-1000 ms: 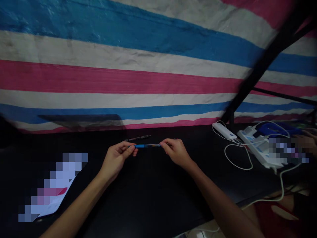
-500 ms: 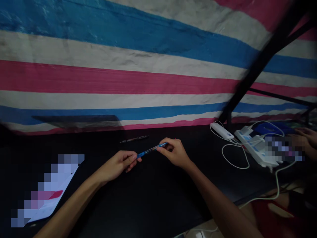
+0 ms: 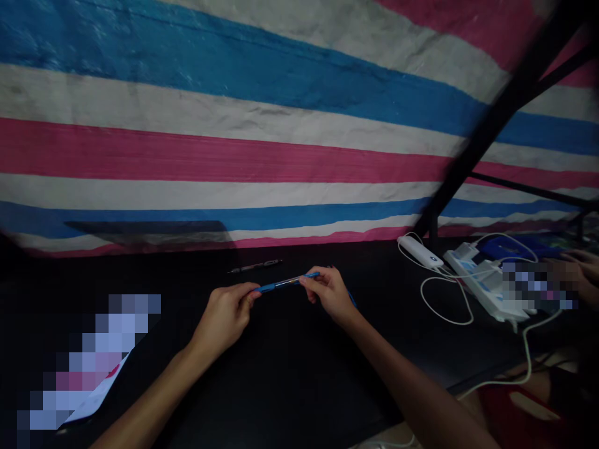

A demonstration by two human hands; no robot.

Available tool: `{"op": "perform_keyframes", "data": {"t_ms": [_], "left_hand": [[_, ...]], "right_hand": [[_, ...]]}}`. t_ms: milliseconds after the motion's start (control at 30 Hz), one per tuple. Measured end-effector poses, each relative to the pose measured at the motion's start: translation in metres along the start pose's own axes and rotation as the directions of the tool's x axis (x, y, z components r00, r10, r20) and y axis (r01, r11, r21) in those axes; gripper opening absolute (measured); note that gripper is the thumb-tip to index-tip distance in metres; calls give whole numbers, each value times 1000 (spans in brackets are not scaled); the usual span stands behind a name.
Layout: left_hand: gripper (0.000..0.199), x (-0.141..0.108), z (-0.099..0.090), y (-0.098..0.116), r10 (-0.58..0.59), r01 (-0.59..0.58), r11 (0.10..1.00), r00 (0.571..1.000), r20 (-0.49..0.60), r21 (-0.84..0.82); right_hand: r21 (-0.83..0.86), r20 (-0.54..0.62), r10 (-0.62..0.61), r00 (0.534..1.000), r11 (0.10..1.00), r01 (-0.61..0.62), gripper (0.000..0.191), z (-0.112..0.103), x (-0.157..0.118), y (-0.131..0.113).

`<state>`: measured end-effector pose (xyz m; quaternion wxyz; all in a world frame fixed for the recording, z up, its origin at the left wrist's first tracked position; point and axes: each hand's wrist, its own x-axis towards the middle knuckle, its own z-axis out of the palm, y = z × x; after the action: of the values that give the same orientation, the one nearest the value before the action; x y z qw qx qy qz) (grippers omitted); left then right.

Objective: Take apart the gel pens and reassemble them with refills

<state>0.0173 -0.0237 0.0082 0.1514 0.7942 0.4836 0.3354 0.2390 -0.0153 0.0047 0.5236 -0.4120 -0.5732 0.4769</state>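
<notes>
A blue pen [image 3: 286, 284] with a clear barrel is stretched between my two hands above the black table. My left hand [image 3: 229, 312] pinches its left end between thumb and fingers. At the other end, my right hand [image 3: 330, 293] grips the pen with thumb and fingertips, covering part of it. Past the right hand's wrist side, a small blue piece [image 3: 352, 300] peeks out; what it belongs to is hidden. Just beyond the hands a dark pen [image 3: 255, 267] lies on the table.
A white power strip [image 3: 486, 287], a white power bank [image 3: 420, 251] and looping cables are on the right. Another person's hand [image 3: 580, 271] is at the far right edge. A bright, partly blurred screen [image 3: 88, 405] lies at left. Behind hangs a striped sheet [image 3: 281, 159].
My left hand has turned so its back faces up more, and the pen is now closer to level. A blue piece has come into sight behind my right hand.
</notes>
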Motion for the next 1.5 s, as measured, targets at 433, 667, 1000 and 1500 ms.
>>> {"op": "perform_keyframes", "data": {"t_ms": [433,667,1000,1500], "left_hand": [[23,-2,8,7,7,-7,1000,1000,16,8],[24,-5,14,18,56,-41,992,990,126,-118],[22,-8,16,23,151,-127,982,972,179,-140],[24,-6,15,15,134,-119,989,975,179,-92]], "right_hand": [[126,-77,113,991,987,-103,26,3,1,1],[190,-127,31,991,982,-6,21,7,2,-5],[624,-118,183,976,778,-70,17,-4,9,-3],[819,158,299,941,492,-294,34,-32,7,-9]]}}
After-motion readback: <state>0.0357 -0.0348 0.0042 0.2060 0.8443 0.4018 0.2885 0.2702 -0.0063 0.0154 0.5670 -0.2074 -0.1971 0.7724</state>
